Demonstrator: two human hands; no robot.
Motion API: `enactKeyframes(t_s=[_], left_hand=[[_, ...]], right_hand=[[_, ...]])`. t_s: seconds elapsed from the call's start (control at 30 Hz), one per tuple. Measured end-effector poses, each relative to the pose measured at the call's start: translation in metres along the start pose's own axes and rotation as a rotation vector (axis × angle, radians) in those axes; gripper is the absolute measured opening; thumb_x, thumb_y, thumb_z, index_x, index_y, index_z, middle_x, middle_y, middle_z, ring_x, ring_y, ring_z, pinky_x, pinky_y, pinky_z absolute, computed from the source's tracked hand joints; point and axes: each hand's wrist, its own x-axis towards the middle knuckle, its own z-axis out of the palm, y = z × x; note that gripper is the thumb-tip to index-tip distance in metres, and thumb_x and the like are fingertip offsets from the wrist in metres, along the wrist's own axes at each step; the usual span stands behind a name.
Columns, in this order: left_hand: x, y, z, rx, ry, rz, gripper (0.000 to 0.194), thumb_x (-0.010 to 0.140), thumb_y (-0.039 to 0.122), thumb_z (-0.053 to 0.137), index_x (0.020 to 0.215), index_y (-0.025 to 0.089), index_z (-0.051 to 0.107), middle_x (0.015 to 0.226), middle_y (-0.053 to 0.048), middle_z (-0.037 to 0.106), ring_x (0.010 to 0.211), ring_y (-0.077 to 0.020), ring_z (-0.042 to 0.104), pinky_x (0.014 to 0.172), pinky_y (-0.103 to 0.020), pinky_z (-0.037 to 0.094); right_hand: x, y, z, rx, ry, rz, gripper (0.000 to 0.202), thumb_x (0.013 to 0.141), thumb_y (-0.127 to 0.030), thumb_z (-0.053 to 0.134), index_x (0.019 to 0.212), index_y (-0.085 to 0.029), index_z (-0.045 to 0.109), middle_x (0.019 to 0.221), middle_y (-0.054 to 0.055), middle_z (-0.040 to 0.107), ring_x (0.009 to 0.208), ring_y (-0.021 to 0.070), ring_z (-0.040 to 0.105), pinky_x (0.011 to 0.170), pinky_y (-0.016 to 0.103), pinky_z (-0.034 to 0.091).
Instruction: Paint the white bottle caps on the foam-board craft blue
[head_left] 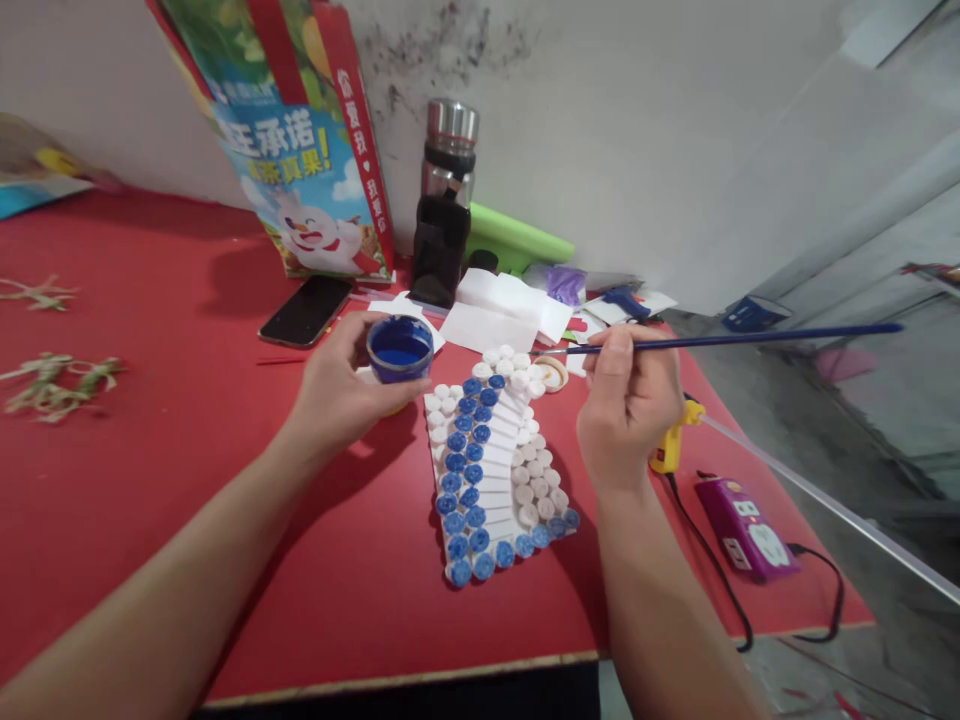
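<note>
My left hand [341, 385] is wrapped round a small jar of blue paint [401, 350], held just above the table beside the craft piece. In my right hand [630, 405] a thin dark blue paintbrush [750, 338] is pinched, lying nearly level with its bristles pointing left. The brush tip is close to the white rolls at the top of a craft panel [499, 485]; whether it touches them I cannot tell. Small round paper-like rolls cover the panel. Those along its left and bottom edges are blue, the others white, with a curved band of white strips between.
Behind stand a printed bag [315, 190] and a bottle [442, 210]; a phone [306, 311] lies by the bag. White papers [502, 310] and a round lid [551, 375] sit beyond the panel. At right are a yellow glue gun [667, 445] and a purple power box [748, 528] with cords.
</note>
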Motion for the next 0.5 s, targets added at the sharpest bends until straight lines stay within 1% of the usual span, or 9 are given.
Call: enactKeyframes(t_s=[0.07, 0.13, 0.17, 0.2, 0.23, 0.3, 0.37, 0.43, 0.5], left_hand=[[0.003, 0.006, -0.005, 0.051, -0.068, -0.007, 0.06, 0.064, 0.038, 0.099, 0.115, 0.024, 0.069, 0.112, -0.007, 0.079, 0.102, -0.0336, 0.076, 0.096, -0.051, 0.063], [0.001, 0.009, -0.012, 0.133, -0.109, 0.022, 0.059, 0.066, 0.038, 0.099, 0.117, 0.026, 0.071, 0.116, -0.009, 0.079, 0.106, -0.0356, 0.076, 0.1, -0.055, 0.062], [-0.003, 0.008, -0.016, 0.185, -0.137, 0.05, 0.059, 0.07, 0.039, 0.098, 0.121, 0.027, 0.071, 0.124, -0.01, 0.079, 0.114, -0.0375, 0.075, 0.106, -0.057, 0.06], [-0.009, 0.007, -0.019, 0.226, -0.148, 0.089, 0.062, 0.071, 0.042, 0.098, 0.125, 0.027, 0.071, 0.136, -0.012, 0.076, 0.126, -0.0401, 0.072, 0.113, -0.06, 0.058], [-0.016, 0.004, -0.022, 0.261, -0.156, 0.129, 0.064, 0.072, 0.046, 0.098, 0.126, 0.027, 0.072, 0.149, -0.013, 0.071, 0.138, -0.0429, 0.066, 0.12, -0.062, 0.054], [-0.033, -0.003, -0.028, 0.327, -0.19, 0.185, 0.057, 0.075, 0.052, 0.096, 0.122, 0.027, 0.075, 0.165, -0.014, 0.06, 0.155, -0.0464, 0.054, 0.131, -0.069, 0.043], [-0.05, -0.012, -0.03, 0.367, -0.215, 0.174, 0.053, 0.081, 0.05, 0.094, 0.125, 0.028, 0.076, 0.177, -0.013, 0.047, 0.168, -0.0491, 0.037, 0.136, -0.075, 0.033], [-0.063, -0.02, -0.03, 0.408, -0.229, 0.122, 0.054, 0.081, 0.048, 0.094, 0.128, 0.029, 0.076, 0.183, -0.012, 0.04, 0.175, -0.051, 0.021, 0.137, -0.078, 0.029], [-0.07, -0.028, -0.029, 0.428, -0.224, 0.108, 0.054, 0.081, 0.047, 0.095, 0.129, 0.029, 0.077, 0.185, -0.012, 0.035, 0.177, -0.0521, 0.013, 0.137, -0.08, 0.025]], right_hand=[[-0.001, 0.005, 0.001, 0.031, 0.018, 0.036, 0.026, 0.116, -0.038, 0.053, 0.101, -0.024, 0.069, 0.083, -0.001, 0.067, 0.065, 0.0124, 0.065, 0.068, 0.033, 0.056], [-0.001, 0.009, 0.003, 0.031, 0.04, 0.068, 0.028, 0.116, -0.041, 0.053, 0.1, -0.024, 0.068, 0.083, 0.0, 0.067, 0.064, 0.0133, 0.064, 0.067, 0.034, 0.055], [-0.001, 0.01, 0.003, 0.024, 0.052, 0.078, 0.029, 0.116, -0.043, 0.053, 0.1, -0.025, 0.068, 0.083, 0.0, 0.067, 0.063, 0.0136, 0.063, 0.066, 0.034, 0.055], [-0.002, 0.012, 0.003, 0.019, 0.063, 0.084, 0.029, 0.116, -0.044, 0.053, 0.1, -0.025, 0.068, 0.082, 0.0, 0.067, 0.062, 0.0138, 0.063, 0.065, 0.035, 0.054], [-0.002, 0.012, 0.004, 0.018, 0.071, 0.089, 0.03, 0.116, -0.045, 0.053, 0.1, -0.025, 0.068, 0.081, 0.0, 0.066, 0.062, 0.0139, 0.062, 0.065, 0.035, 0.054], [-0.002, 0.013, 0.004, 0.033, 0.077, 0.1, 0.03, 0.116, -0.046, 0.053, 0.1, -0.025, 0.069, 0.079, -0.001, 0.065, 0.061, 0.0139, 0.062, 0.064, 0.034, 0.053], [-0.002, 0.012, 0.004, 0.046, 0.076, 0.115, 0.03, 0.115, -0.046, 0.054, 0.1, -0.024, 0.069, 0.08, -0.001, 0.065, 0.062, 0.0137, 0.063, 0.064, 0.034, 0.054], [-0.003, 0.012, 0.003, 0.051, 0.073, 0.129, 0.031, 0.115, -0.046, 0.054, 0.1, -0.024, 0.069, 0.082, 0.0, 0.066, 0.062, 0.0133, 0.063, 0.064, 0.033, 0.054], [-0.003, 0.012, 0.004, 0.049, 0.071, 0.136, 0.031, 0.115, -0.046, 0.055, 0.1, -0.023, 0.069, 0.083, 0.0, 0.067, 0.062, 0.0127, 0.063, 0.064, 0.033, 0.053]])
